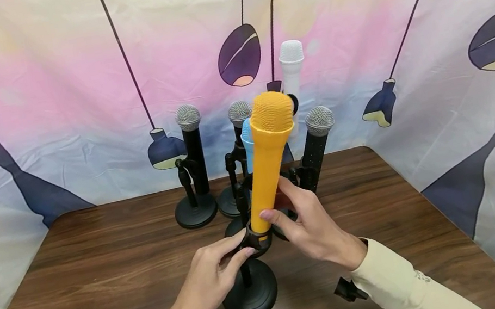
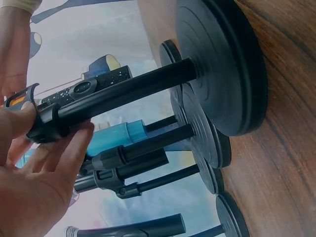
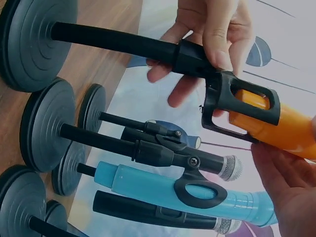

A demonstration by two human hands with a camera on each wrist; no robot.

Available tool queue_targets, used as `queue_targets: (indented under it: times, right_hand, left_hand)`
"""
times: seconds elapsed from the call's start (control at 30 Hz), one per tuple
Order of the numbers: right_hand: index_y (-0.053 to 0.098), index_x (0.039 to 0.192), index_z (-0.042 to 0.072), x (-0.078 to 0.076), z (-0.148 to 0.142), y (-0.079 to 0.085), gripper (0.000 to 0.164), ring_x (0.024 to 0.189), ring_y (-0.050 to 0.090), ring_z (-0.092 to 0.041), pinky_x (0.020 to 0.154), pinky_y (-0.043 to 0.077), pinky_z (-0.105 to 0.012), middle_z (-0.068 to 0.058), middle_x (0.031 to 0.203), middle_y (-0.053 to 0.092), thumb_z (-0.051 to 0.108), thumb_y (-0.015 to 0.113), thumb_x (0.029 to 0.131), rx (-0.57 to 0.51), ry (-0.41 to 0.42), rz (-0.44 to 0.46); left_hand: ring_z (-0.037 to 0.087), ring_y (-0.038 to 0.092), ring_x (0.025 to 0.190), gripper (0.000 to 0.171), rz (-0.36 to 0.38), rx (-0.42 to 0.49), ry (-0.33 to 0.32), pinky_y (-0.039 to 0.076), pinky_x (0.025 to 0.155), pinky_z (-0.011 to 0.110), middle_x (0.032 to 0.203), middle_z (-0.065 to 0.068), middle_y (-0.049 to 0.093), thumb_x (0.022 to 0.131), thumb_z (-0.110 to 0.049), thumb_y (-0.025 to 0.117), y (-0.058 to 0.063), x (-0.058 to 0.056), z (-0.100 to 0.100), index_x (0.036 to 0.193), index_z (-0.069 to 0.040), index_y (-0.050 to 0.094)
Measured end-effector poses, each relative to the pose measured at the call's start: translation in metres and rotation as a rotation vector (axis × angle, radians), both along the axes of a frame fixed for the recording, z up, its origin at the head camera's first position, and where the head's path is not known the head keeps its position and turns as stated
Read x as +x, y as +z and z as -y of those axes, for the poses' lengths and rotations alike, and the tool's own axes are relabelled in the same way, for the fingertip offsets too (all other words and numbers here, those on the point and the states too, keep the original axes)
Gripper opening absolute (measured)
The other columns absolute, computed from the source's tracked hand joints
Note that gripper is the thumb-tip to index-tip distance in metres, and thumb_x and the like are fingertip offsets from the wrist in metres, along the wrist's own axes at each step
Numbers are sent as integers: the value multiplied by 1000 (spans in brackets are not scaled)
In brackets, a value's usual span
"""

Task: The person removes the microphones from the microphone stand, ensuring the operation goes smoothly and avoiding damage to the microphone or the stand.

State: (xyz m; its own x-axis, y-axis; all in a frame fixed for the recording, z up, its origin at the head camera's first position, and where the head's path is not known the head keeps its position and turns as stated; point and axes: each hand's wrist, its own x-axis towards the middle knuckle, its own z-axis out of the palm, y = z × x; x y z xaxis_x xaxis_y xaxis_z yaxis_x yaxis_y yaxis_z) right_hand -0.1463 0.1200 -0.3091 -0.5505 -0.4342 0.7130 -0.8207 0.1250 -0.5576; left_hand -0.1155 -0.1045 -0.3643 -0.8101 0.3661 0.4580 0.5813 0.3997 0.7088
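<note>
My right hand (image 1: 310,218) grips the lower body of a yellow microphone (image 1: 268,156), which leans up and to the right. Its bottom end sits inside the black clip (image 3: 242,106) of a desk stand, and yellow shows through the clip's opening in the right wrist view. With thumb and fingers my left hand (image 1: 214,273) pinches the stand (image 2: 123,94) just at the clip joint. The stand's round base (image 1: 250,292) rests on the table nearest to me. Right behind the yellow microphone is a blue microphone (image 3: 148,185) in its own stand, partly hidden in the head view.
Farther back on the wooden table (image 1: 111,256) stand black microphones with silver heads (image 1: 188,118) in stands, and a tall white microphone (image 1: 292,61). A small black piece (image 1: 349,289) is by my right sleeve. A printed cloth backdrop (image 1: 66,87) hangs behind.
</note>
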Motion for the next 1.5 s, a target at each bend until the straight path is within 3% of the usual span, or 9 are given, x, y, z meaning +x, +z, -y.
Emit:
queue_targets:
  times: [0.1,0.17,0.43,0.57,0.8,1.07,1.37,1.5]
  right_hand:
    - [48,136,-4,0,-2,6,46,100,70,-26,85,58,-37,-17,113,64,25,60,102,-49,-6,-13]
    - [47,137,-5,0,-4,9,50,100,71,-27,85,58,-37,-18,114,64,29,60,102,-72,-19,-11]
    - [44,142,-5,1,-13,14,53,103,69,-31,87,57,-37,-20,118,62,22,63,100,-101,-37,26]
    - [46,140,-5,0,-18,15,51,103,69,-31,88,57,-36,-19,117,62,19,64,99,-109,-52,29]
    - [50,137,-5,1,-30,11,48,99,71,-27,82,58,-33,-17,114,65,-1,69,94,-59,-133,71]
    - [54,129,-8,1,-46,-1,47,89,73,-23,76,59,-31,-17,109,69,-11,73,86,-21,-217,101]
    - [57,125,-7,0,-67,-16,45,85,72,-19,72,59,-28,-16,105,72,-10,77,84,1,-317,120]
    - [59,124,-6,0,-76,-22,44,86,72,-19,73,59,-28,-15,106,72,-7,78,85,19,-369,141]
  left_hand:
    - [3,67,81,41,-20,-16,8,56,68,21,116,-1,72,99,-18,68,-1,1,1,139,-10,63]
    - [7,70,93,41,-39,-26,20,57,74,23,114,0,71,98,-16,69,-1,2,2,137,-7,64]
    - [3,66,79,28,-142,-73,76,55,65,19,100,-1,70,94,-9,74,-4,5,-1,121,-6,70]
    - [4,69,81,29,-197,-105,98,55,65,19,104,2,71,94,-6,73,-5,6,1,122,-4,69]
    - [5,70,79,32,-255,-141,165,54,65,18,103,6,72,91,-5,76,-4,9,9,122,1,70]
    - [11,71,81,36,-247,-146,237,55,64,20,104,7,73,90,-3,76,-3,10,24,124,3,69]
    - [15,73,83,37,-176,-172,315,58,66,26,107,9,72,95,-5,72,0,14,37,131,3,65]
    - [18,73,81,37,-182,-203,352,59,65,30,107,11,72,95,-5,71,1,14,42,130,4,65]
